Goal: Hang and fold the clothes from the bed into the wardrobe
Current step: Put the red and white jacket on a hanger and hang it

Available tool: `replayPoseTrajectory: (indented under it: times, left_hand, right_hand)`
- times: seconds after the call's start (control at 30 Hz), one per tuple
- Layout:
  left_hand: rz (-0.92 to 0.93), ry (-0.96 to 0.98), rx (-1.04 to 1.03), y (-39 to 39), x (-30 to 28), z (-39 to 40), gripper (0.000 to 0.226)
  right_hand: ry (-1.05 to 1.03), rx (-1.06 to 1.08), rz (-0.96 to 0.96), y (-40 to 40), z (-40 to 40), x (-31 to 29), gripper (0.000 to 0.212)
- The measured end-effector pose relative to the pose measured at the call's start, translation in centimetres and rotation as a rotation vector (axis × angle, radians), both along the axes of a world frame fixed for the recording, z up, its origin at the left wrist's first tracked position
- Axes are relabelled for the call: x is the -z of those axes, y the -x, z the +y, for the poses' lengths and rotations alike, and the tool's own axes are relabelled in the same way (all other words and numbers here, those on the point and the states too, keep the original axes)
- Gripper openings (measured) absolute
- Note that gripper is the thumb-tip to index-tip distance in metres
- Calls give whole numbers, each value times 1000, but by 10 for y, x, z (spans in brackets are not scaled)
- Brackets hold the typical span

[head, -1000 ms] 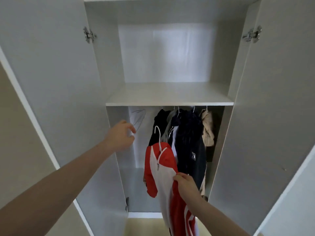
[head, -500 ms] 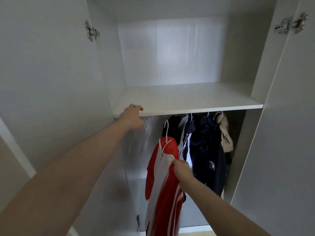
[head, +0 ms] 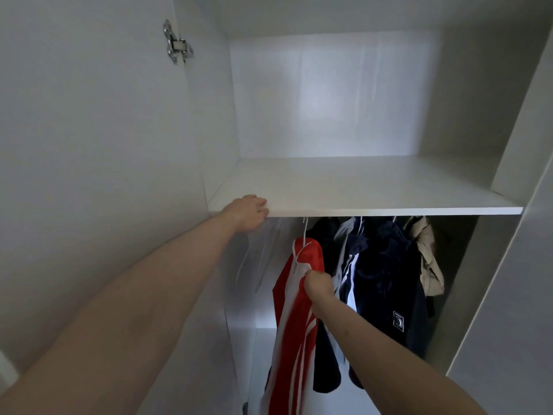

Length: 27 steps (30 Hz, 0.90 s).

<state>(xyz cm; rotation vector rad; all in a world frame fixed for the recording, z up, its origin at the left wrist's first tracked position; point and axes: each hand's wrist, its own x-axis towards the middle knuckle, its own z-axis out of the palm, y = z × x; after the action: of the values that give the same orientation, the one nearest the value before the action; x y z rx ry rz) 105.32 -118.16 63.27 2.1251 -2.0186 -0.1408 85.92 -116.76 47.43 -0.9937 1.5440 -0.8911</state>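
At the shelf's (head: 374, 190) near left edge, the left hand (head: 247, 212) grips the board, fingers curled over its top. Below and to the right, the right hand (head: 318, 284) pinches the red-and-white garment (head: 294, 324), fingers closed tight, on a white hanger (head: 304, 235) left of dark clothes (head: 386, 283).

A metal hinge (head: 177, 43) is fixed high above the left hand (head: 247, 212) and a little to its left. Just below that hand, two thin pale hangers (head: 260, 259) hang empty. Right of the right hand (head: 318, 284) hangs a navy jacket (head: 386, 283) with white stripes and a small white badge, with a beige garment (head: 428, 262) beyond it.
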Motion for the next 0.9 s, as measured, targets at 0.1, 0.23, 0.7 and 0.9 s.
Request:
replayPoseTrajectory:
  times: [0.1, 0.23, 0.7, 0.9]
  left_hand:
    - [39, -24, -11, -6, 3, -9, 56]
    - [102, -50, -25, -13, 3, -20, 63]
    - [49, -55, -22, -17, 9, -34, 61]
    - [76, -56, -26, -20, 13, -38, 61]
  right_hand:
    - [53, -31, 21, -1, -22, -1, 33]
    - [79, 14, -34, -4, -50, 0, 21]
    - [117, -1, -56, -23, -142, -11, 29]
    - [96, 5, -1, -25, -166, -12, 48]
